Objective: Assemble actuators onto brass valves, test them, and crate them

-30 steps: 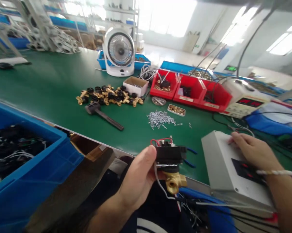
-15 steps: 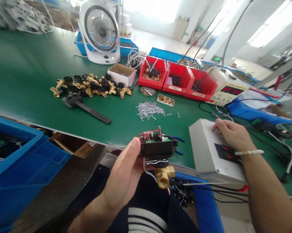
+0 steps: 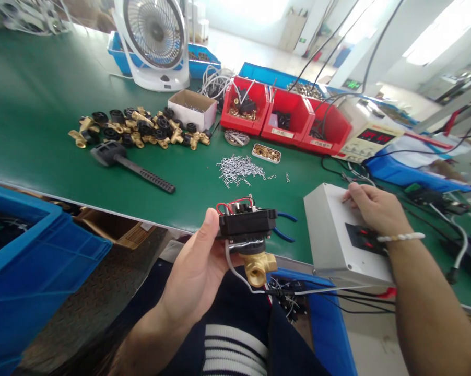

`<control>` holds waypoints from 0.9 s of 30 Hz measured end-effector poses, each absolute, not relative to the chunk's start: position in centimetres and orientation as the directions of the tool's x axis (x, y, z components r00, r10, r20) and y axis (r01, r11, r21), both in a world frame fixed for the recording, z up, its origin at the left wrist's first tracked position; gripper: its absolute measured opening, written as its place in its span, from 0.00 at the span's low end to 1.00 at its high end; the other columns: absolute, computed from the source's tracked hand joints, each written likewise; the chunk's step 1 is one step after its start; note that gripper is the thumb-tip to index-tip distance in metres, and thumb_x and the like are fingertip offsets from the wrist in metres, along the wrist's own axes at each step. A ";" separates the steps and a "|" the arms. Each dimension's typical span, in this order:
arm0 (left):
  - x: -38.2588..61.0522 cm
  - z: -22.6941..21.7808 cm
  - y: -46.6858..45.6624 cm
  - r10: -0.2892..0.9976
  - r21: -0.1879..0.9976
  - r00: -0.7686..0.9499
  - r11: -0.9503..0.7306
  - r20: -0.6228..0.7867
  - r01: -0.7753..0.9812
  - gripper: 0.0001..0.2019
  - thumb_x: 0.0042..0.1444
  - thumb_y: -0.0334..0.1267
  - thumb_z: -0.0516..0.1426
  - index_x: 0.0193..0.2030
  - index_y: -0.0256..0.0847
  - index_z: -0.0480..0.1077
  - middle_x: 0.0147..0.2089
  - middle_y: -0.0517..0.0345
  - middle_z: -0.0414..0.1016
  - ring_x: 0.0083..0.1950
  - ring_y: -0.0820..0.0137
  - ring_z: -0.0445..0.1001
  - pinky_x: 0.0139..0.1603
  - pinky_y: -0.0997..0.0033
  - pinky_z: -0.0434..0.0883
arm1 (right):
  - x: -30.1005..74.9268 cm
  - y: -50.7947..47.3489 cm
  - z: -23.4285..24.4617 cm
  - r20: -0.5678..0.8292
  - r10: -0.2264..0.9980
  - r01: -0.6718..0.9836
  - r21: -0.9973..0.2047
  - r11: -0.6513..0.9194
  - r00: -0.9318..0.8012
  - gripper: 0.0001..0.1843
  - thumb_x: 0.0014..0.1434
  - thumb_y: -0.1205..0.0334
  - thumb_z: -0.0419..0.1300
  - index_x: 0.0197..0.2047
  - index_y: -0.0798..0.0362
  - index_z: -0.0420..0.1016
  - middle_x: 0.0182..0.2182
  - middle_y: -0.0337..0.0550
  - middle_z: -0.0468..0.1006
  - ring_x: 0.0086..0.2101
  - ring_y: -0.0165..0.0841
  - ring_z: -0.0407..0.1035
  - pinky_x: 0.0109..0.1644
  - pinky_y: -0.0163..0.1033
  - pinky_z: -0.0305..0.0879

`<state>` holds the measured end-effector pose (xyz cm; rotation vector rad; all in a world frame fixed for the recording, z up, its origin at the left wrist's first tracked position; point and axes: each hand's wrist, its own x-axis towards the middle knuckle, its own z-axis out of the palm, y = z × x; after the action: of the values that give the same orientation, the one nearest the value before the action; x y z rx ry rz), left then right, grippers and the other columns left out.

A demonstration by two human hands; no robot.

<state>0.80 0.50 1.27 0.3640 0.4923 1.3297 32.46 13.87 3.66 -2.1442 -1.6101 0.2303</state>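
My left hand (image 3: 198,261) grips a motorized valve by its black housing (image 3: 247,223), thumb on the near side. The housing is uncovered on top, with red and black wires and parts showing. Below it sits a brass valve body (image 3: 256,269) with its port facing me, and a grey cable hangs from the housing. My right hand (image 3: 376,209) rests on a light grey control box (image 3: 329,230), its thumb and finger closed on a small toggle switch (image 3: 345,198). Beside the valve, blue-handled pliers (image 3: 285,236) lie partly hidden behind it.
A black mallet (image 3: 133,167) lies left of a pile of metal clips (image 3: 239,169). Brass valve bodies with black collars (image 3: 141,128) are heaped behind it. Red bins (image 3: 288,122), a white fan (image 3: 157,39) and a power supply (image 3: 371,133) stand farther back. A blue crate (image 3: 63,240) is at left.
The valve in my left hand has shifted slightly left and up in view and turned a little. My right hand stays at the switch on the box. The whole view has moved slightly.
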 end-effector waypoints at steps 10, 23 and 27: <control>0.8 1.4 0.7 0.975 0.528 0.173 0.219 -0.137 -0.821 0.19 0.66 0.51 0.55 0.47 0.39 0.80 0.43 0.51 0.83 0.40 0.65 0.82 0.41 0.70 0.81 | 32.6 14.0 3.4 0.146 0.946 0.867 -0.458 -0.196 0.290 0.33 0.57 0.30 0.51 0.24 0.52 0.73 0.21 0.43 0.71 0.25 0.34 0.66 0.33 0.39 0.59; 0.6 1.7 0.5 0.970 0.544 0.143 0.228 -0.195 -0.807 0.12 0.64 0.42 0.59 0.48 0.38 0.77 0.45 0.51 0.82 0.40 0.67 0.82 0.42 0.70 0.80 | 33.7 14.3 3.0 0.167 0.933 0.835 -0.516 -0.192 0.318 0.36 0.58 0.28 0.48 0.23 0.53 0.75 0.23 0.45 0.74 0.26 0.34 0.68 0.35 0.39 0.63; 0.5 2.2 0.7 0.934 0.452 0.180 0.310 -0.307 -0.837 0.15 0.70 0.38 0.49 0.47 0.37 0.77 0.40 0.49 0.83 0.37 0.65 0.82 0.38 0.64 0.82 | 33.6 14.3 2.9 0.175 0.942 0.842 -0.515 -0.160 0.286 0.36 0.56 0.26 0.50 0.25 0.53 0.75 0.23 0.45 0.74 0.26 0.35 0.68 0.35 0.40 0.64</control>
<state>0.51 0.67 2.17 0.1971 0.5876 1.2623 33.61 14.25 2.86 -2.0399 -1.5924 0.2518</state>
